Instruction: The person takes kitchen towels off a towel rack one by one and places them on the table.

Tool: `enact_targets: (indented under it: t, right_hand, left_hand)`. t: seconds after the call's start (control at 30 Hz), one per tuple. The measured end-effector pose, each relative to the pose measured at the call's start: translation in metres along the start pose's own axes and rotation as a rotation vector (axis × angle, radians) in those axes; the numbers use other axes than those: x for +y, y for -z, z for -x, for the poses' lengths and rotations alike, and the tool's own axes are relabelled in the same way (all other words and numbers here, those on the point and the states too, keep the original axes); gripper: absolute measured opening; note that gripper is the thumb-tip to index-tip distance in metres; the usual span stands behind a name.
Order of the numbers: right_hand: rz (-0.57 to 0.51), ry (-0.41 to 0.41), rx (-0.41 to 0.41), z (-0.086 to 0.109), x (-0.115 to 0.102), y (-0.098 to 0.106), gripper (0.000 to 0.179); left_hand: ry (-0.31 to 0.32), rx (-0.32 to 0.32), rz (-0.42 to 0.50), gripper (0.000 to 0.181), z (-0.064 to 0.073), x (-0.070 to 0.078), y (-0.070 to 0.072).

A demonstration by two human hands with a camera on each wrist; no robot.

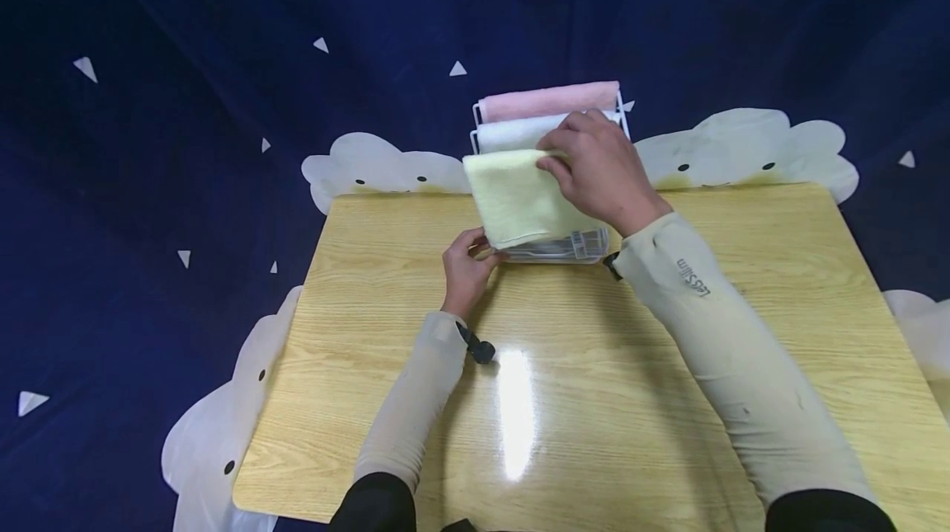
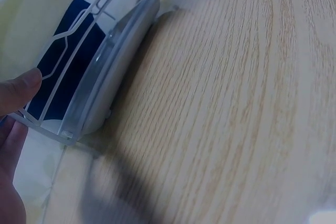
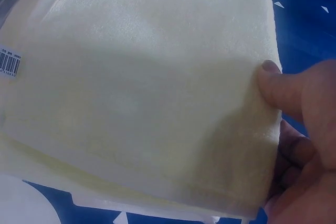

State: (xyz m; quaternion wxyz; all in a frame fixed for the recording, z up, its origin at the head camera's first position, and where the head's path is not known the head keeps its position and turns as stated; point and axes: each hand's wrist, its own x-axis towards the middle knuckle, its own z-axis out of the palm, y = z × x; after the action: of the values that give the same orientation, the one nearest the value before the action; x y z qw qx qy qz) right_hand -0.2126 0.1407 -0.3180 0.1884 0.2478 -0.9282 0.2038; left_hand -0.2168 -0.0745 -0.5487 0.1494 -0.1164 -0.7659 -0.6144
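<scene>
My right hand (image 1: 604, 173) pinches the top edge of a pale yellow towel (image 1: 519, 198), thumb on the front side and fingers behind. The towel hangs folded over the front bar of a small white wire rack (image 2: 58, 85). Behind it on the rack hang a white towel (image 1: 512, 134) and, farthest back, a pink towel (image 1: 549, 101). Down at the rack's lower left corner my left hand (image 1: 467, 272) holds the wire frame between thumb and fingers. A clear plastic tray (image 1: 552, 251) forms the base, with a barcode label (image 3: 9, 62) at its front.
The rack stands at the back edge of a light wood table (image 1: 579, 400). White cloud-shaped cushions (image 1: 750, 148) line the table's back and left side. A dark blue curtain (image 1: 223, 21) with small white triangles hangs behind.
</scene>
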Motion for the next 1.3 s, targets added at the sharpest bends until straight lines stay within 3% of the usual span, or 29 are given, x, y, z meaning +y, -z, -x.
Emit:
enact_targets:
  t: [0.33, 0.57, 0.87, 1.17, 1.3]
  right_hand:
    - [-0.016, -0.009, -0.001, -0.001, 0.001, -0.001, 0.017]
    - [-0.046, -0.022, -0.025, -0.004, 0.002, 0.000, 0.016]
    - [-0.086, -0.031, -0.031, -0.008, 0.002, 0.007, 0.014]
    - [-0.105, -0.041, -0.028, -0.011, -0.002, 0.015, 0.014]
    - [-0.104, -0.033, -0.028, -0.014, -0.004, 0.020, 0.015]
  left_hand:
    - [0.036, 0.006, 0.010, 0.044, 0.001, 0.001, -0.001]
    - [0.006, 0.006, -0.015, 0.041, 0.000, -0.001, -0.001]
    - [-0.012, 0.012, 0.011, 0.042, 0.005, 0.038, 0.002]
    - [0.006, 0.005, 0.041, 0.042, 0.005, 0.042, 0.003]
    - [0.016, 0.013, 0.051, 0.042, 0.004, 0.033, 0.001]
